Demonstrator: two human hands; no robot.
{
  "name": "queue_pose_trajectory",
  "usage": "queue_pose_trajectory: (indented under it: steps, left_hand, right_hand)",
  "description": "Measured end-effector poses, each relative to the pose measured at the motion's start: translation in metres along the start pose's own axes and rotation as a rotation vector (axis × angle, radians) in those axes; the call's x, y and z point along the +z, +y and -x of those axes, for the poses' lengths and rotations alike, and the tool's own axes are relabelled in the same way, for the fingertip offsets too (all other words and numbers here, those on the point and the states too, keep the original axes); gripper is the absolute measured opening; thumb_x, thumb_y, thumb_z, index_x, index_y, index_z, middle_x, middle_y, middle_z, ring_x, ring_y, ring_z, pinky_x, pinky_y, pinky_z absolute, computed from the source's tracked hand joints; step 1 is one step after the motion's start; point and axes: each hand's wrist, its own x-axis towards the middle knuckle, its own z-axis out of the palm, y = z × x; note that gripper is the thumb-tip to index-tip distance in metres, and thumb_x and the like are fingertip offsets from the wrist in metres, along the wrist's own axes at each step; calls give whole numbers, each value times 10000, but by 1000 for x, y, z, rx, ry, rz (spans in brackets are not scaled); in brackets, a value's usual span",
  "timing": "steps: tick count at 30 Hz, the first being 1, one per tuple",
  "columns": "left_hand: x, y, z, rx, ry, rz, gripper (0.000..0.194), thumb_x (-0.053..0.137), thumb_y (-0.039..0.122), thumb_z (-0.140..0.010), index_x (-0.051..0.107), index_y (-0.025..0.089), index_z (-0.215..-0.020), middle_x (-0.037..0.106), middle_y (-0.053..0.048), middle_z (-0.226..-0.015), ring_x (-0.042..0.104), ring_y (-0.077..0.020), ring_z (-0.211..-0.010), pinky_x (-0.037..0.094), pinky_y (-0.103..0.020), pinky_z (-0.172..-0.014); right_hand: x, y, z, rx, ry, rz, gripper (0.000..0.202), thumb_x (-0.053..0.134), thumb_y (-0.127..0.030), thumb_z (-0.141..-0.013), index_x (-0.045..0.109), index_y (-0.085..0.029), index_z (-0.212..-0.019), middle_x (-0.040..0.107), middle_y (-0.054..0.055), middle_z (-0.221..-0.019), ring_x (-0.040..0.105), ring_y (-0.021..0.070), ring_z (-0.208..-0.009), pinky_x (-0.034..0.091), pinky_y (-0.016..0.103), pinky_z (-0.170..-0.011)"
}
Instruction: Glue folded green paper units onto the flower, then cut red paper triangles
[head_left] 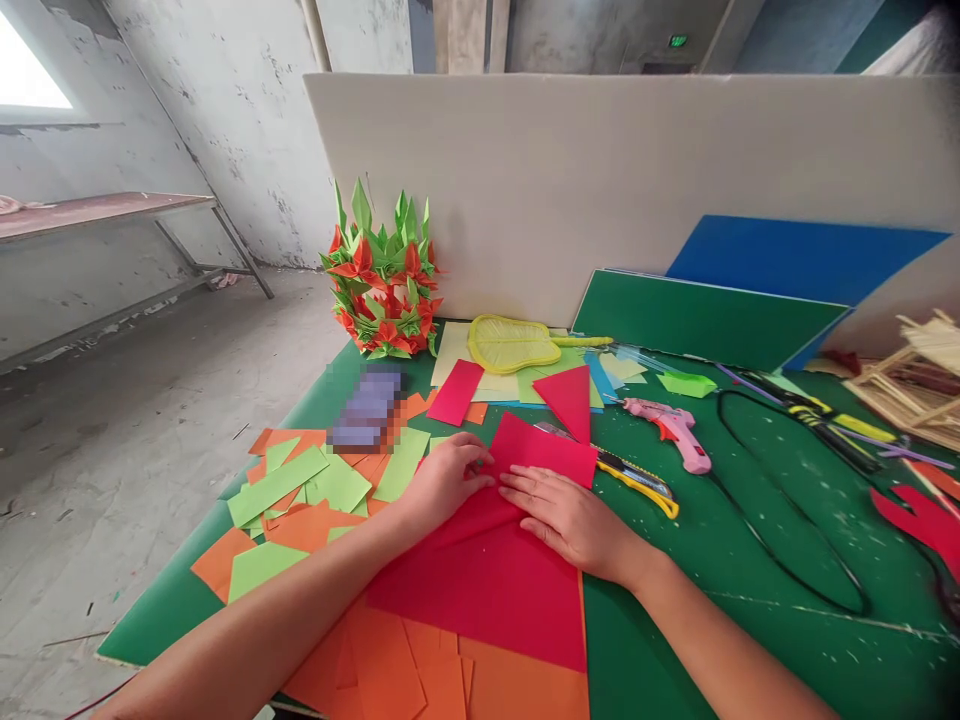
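A large red paper sheet [495, 600] lies on orange sheets [397, 670] at the front of the green table. Over it is another red paper [544, 455], partly under my hands. My left hand [448, 485] rests at its left side, fingers curled, the thumb and fingertips near each other; whether they pinch the paper is too small to tell. My right hand [570, 515] lies flat on the red paper, fingers stretched out and holding nothing. Just beyond are a red triangle [566, 400] and a small red rectangle [456, 392].
A yellow cutter knife [637, 480] and a pink glue gun [671, 430] with a looping black cable lie right. Green and orange scraps [277, 495] spread left. A paper flower structure [386, 285] stands behind, near a yellow swatter [514, 345] and a grey board [600, 180].
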Motion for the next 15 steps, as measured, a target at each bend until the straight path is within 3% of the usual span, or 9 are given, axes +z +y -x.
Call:
queue_pose_trajectory:
  steps: [15]
  left_hand:
    - [-2,3,-2,11,-19,-199,169,607,157,-832,738,186,-934,672,-62,-1010,649,-183,-889,531,-282,-804]
  right_hand:
    - [-1,3,1,40,-95,-97,451,392,-378,-982,459,-215,-1397,463,73,-1446,348,221,-1379,315,442,-1133]
